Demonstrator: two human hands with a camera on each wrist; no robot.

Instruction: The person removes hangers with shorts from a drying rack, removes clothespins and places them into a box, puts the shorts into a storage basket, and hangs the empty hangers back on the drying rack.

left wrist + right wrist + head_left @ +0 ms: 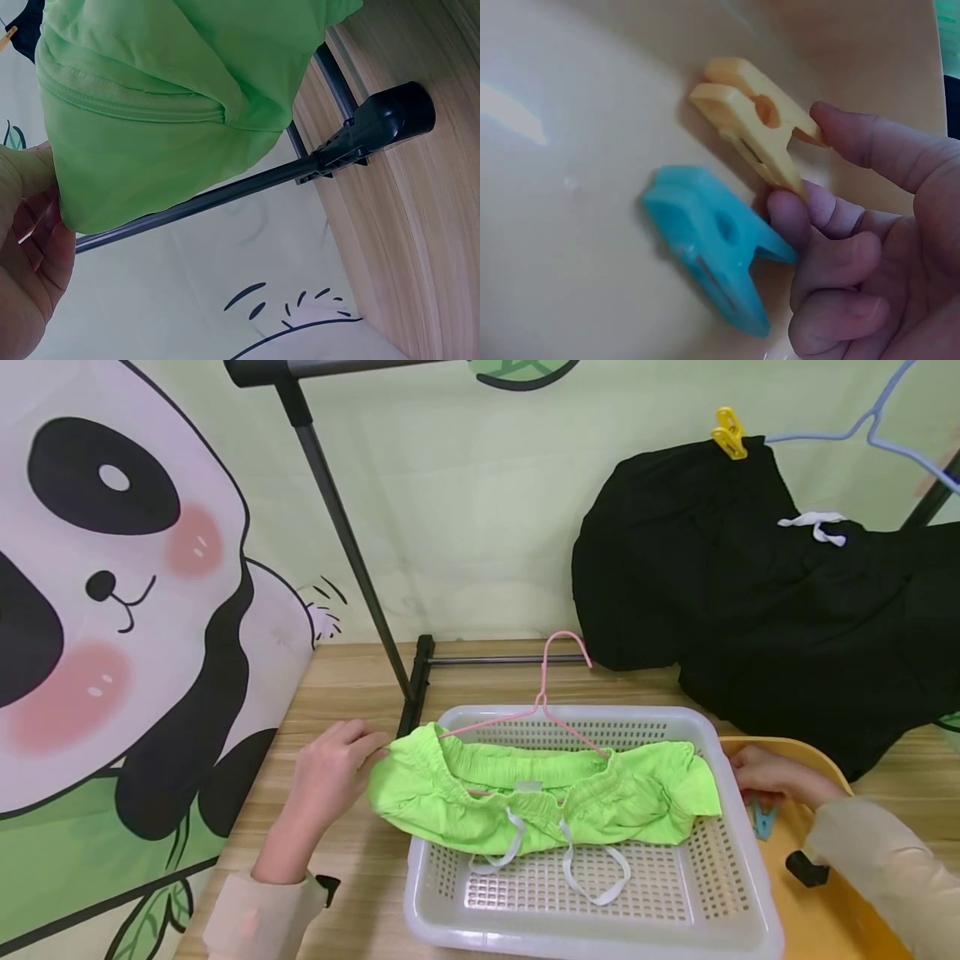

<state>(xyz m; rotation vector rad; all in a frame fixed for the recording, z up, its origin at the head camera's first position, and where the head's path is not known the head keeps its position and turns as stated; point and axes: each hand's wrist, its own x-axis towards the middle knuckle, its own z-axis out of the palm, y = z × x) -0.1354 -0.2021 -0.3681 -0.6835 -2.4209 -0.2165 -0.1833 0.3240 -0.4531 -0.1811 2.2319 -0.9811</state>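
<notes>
Bright green shorts (645, 806) with white drawstrings lie across a white basket (742, 935), a pink hanger (542, 681) inside their waistband. At the shorts' left end, my left hand (330, 777) pinches the fabric; in the left wrist view the thumb and fingers (56, 259) meet at its edge. My right hand (776, 777) is down in an orange basin (817, 902). There it holds a yellow clothespin (757, 127) by its handles between thumb and fingers, as the right wrist view shows. A turquoise clothespin (705, 240) lies beside it, close to the curled fingers.
Black shorts (697, 552) hang at the right from a blue hanger (873, 422), with a yellow clip (729, 433) on the waistband. A black rack (345, 527) stands behind the basket on the wooden table (360, 685). A panda picture covers the left wall.
</notes>
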